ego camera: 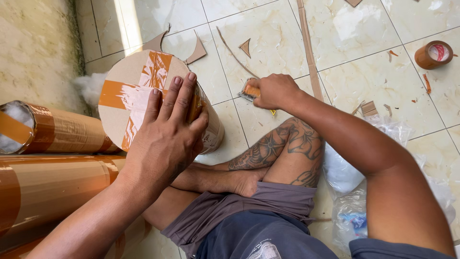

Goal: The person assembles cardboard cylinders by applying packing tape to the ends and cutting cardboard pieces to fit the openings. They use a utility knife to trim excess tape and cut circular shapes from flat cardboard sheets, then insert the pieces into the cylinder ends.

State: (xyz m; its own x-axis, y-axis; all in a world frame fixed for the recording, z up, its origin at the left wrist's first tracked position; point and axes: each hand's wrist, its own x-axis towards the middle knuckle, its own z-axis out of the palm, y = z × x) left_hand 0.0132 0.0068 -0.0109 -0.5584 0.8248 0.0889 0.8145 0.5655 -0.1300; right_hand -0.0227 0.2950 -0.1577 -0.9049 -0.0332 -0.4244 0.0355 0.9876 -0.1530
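So far left there are two long cardboard tubes wrapped in brown tape: the upper tube (62, 132) with white stuffing showing at its open end, and the big lower tube (52, 192) lying along the floor (364, 81). Just right of those is a third, the capped tube (143, 96), resting against the person's knee with its cardboard end disc crossed by two strips of orange-brown tape. The left hand (165, 136) lies flat on that cap, fingers spread, pressing rather than gripping. Looks light and stiff to me, hollow cardboard with soft filling, though the glossy tape is probably slick, so holding it round the body beats holding the taped end. Moving right, the right hand (275, 91) is down on the floor tiles with its grip closed around a small orange tool (250, 91), maybe a cutter, hard to tell since most is hidden. Cardboard scraps are scattered about, a clear plastic bag (354, 211) sits by the thigh, and one tape roll (433, 54) is far right.
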